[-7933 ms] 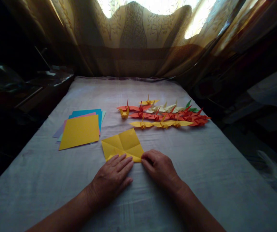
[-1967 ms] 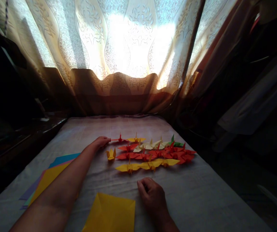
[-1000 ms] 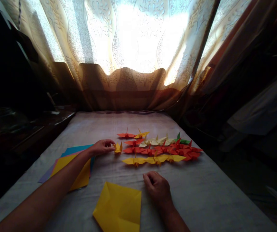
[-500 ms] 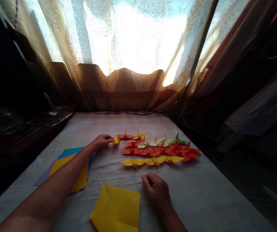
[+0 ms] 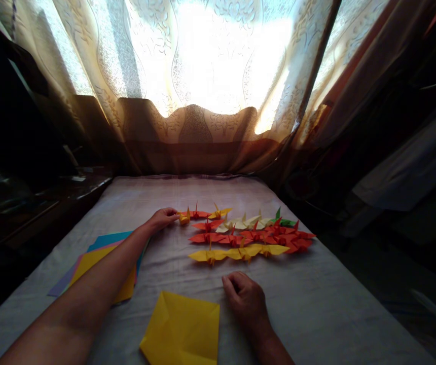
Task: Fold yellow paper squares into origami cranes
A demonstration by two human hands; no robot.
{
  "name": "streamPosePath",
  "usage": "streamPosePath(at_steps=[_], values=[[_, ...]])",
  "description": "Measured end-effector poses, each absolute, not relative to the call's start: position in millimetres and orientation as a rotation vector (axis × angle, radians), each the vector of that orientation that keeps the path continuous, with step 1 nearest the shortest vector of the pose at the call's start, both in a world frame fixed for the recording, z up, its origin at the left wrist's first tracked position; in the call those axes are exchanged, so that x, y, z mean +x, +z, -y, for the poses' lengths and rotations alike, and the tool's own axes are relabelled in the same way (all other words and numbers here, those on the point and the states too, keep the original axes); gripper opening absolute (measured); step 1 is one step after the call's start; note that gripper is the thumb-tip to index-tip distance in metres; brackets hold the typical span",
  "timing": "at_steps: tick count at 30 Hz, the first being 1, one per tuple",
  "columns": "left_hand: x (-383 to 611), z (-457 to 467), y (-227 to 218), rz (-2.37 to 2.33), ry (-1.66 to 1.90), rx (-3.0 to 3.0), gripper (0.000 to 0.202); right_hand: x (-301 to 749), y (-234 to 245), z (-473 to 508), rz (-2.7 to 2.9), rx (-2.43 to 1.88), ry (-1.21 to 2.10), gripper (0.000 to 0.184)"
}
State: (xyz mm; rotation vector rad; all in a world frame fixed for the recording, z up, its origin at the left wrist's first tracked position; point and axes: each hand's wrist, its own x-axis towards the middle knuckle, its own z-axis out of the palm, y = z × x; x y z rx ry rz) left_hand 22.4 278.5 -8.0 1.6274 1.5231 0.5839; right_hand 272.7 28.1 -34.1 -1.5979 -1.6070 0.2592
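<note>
The left arm reached out toward 11 o'clock, and the left hand (image 5: pixel 162 219) had its fingertips drawn together on a small yellow crane (image 5: pixel 183 218), which sat on the cloth-covered bench (image 5: pixel 317 304) at the hand's 3 o'clock. The crane touched or nearly touched the left end of the farthest row of folded cranes (image 5: pixel 248 235), whose rows ran from 9 to 3 o'clock. The right hand (image 5: pixel 245 299) was well nearer the body. It rested knuckles up, loosely curled and empty, with a creased yellow sheet (image 5: pixel 182 332) just at its 8 o'clock. A stack of coloured sheets (image 5: pixel 88 256) lay partly under the left forearm. Nothing stood between hand and rows.
</note>
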Motion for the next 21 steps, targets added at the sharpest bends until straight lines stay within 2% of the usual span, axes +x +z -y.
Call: streamPosePath(at_steps=[5,10,14,21], values=[[17,-271,-5,-1.570,0.779,1.712,0.040,273,-33,-28,1.607,-1.599,0.256,0.037],[18,-249,-7,-1.627,0.997,1.847,0.028,272,-31,-27,1.608,-1.600,0.265,0.037],[18,-238,-9,-1.693,1.019,1.900,0.023,272,-31,-27,1.608,-1.592,0.266,0.037],[21,-252,-2,-1.757,0.922,1.950,0.031,273,-33,-28,1.613,-1.596,0.258,0.036]])
